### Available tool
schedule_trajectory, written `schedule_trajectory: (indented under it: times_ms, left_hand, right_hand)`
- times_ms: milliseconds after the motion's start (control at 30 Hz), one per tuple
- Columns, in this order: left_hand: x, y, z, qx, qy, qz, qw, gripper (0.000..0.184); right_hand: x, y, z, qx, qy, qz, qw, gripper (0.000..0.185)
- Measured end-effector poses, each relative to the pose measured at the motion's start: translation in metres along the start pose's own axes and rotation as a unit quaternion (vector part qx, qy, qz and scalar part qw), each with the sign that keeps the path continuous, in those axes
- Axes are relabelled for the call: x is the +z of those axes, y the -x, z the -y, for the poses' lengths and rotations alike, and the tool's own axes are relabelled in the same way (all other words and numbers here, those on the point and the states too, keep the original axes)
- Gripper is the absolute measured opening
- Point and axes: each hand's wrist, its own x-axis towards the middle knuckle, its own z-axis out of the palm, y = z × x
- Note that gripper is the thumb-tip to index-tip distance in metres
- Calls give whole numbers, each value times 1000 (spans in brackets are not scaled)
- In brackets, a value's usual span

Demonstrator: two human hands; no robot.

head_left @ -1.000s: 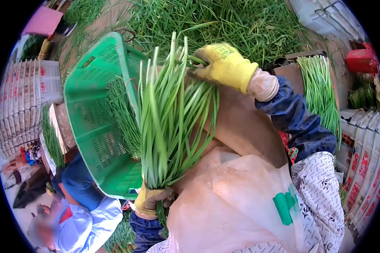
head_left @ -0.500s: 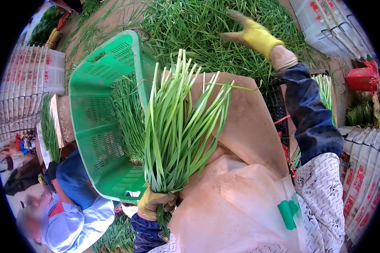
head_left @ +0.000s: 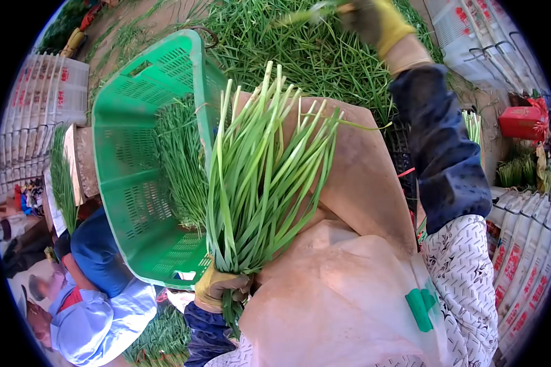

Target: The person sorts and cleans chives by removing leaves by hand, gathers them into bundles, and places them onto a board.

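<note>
A loose bunch of garlic chives (head_left: 266, 189) is gripped near its leafy end by my left hand (head_left: 220, 287), in a soiled yellow glove. The pale stem ends fan out upward, over the brown sheet covering my lap. My right hand (head_left: 376, 24), gloved too, is at the top, over a large heap of chives (head_left: 288, 43). Its fingers are closed on a few stalks (head_left: 312, 13), blurred by motion; the fingertips are partly cut off by the frame edge. Left of the bunch, a green plastic basket (head_left: 119, 177) lies tilted with more chives (head_left: 180, 165) inside.
Another person in a blue garment (head_left: 98, 321) sits at the lower left. Stacked white crates (head_left: 43, 110) stand at the left, and more white crates (head_left: 526, 257) at the right. A red box (head_left: 523, 122) is at the far right. Cut chives (head_left: 159, 336) lie at the bottom left.
My right hand has gone from spread fingers over the heap to closed on a few stalks, slightly higher up. My left hand still holds the bunch; the view has shifted slightly.
</note>
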Motion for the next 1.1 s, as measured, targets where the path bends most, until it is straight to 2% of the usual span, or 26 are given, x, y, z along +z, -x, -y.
schedule_trajectory:
  times_ms: [33, 67, 100, 133, 167, 200, 233, 267, 300, 367, 400, 433, 467, 567, 600, 633, 700, 733, 767, 833, 867, 900, 967, 1000, 1067, 1100]
  left_hand:
    - [-1, -1, 0, -5, 3, 14, 1000, 59]
    - [-2, -2, 0, -8, -7, 7, 1000, 59]
    - [-3, -3, -1, -10, -7, 10, 1000, 59]
    - [-4, -4, -2, -11, -6, 23, 1000, 58]
    - [-3, -6, -3, -13, -5, 36, 999, 58]
    - [5, -4, -7, -16, -36, 4, 999, 57]
    - [6, -4, -6, -19, -35, 2, 999, 57]
    - [5, -2, -3, 6, -36, -3, 999, 56]
    - [4, 1, 0, 33, -36, -10, 999, 56]
    - [2, 5, 6, 53, -38, -19, 998, 52]
    - [-3, 5, 13, 67, 7, 12, 998, 50]
    - [-5, 4, 16, 82, 51, 45, 994, 48]
    - [0, 4, 17, 94, 39, 33, 994, 48]
    - [1, 3, 14, 78, 17, 36, 996, 48]
    - [3, 2, 11, 70, 0, 44, 997, 47]
    - [4, 1, 11, 70, -1, 46, 996, 47]
    - [5, -1, 10, 65, -21, 50, 996, 47]
    - [2, -3, 13, 70, -23, 49, 996, 47]
    - [-1, -3, 17, 82, -15, 35, 996, 46]
    - [-1, -3, 17, 92, -12, 27, 995, 46]
    - [2, -3, 16, 96, -9, 38, 995, 45]
    - [4, -4, 17, 101, -2, 46, 994, 44]
    - [5, -4, 19, 91, 16, 59, 994, 44]
    - [8, -2, 17, 86, 15, 50, 995, 43]
    - [2, -3, 16, 80, 1, 54, 995, 43]
    - [-4, -4, 19, 80, -1, 57, 995, 43]
  right_hand:
    - [25, 64, 24, -104, 161, -46, 980, 22]
    - [27, 73, 21, -66, 397, -45, 914, 20]
    - [28, 72, 6, -75, 409, 22, 909, 23]
    - [21, 81, -8, -190, 545, 159, 801, 30]
    - [23, 98, -16, -335, 616, 260, 664, 36]
    - [68, 146, 4, 15, 560, 195, 805, 50]
    - [62, 151, -15, -23, 498, 319, 806, 61]
    - [73, 175, -14, -37, 542, 304, 783, 57]
    - [77, 185, -17, -44, 536, 308, 785, 50]
    - [76, 188, -30, 5, 524, 247, 815, 39]
    - [75, 189, -35, 7, 522, 245, 817, 39]
    - [74, 190, -38, -71, 561, 256, 784, 33]
    - [72, 191, -40, -148, 596, 265, 743, 28]
    - [64, 190, -43, -147, 589, 241, 758, 22]
    - [56, 184, -43, -208, 623, 184, 732, 21]
    - [41, 166, -51, -227, 598, 114, 760, 23]
    - [25, 145, -31, -211, 694, -42, 687, 30]
    - [24, 147, -25, -202, 701, -62, 681, 41]
    - [39, 164, -19, -217, 668, -47, 711, 56]
    - [46, 182, -32, -202, 587, 164, 767, 63]
    - [54, 191, -20, -6, 489, 291, 822, 60]
    - [52, 194, -31, -62, 494, 284, 819, 47]
    - [53, 192, -42, 15, 424, 203, 883, 34]
    - [52, 194, -44, 20, 424, 201, 883, 34]
    - [52, 197, -44, -122, 476, 232, 839, 27]
    - [52, 196, -43, -122, 478, 229, 839, 27]
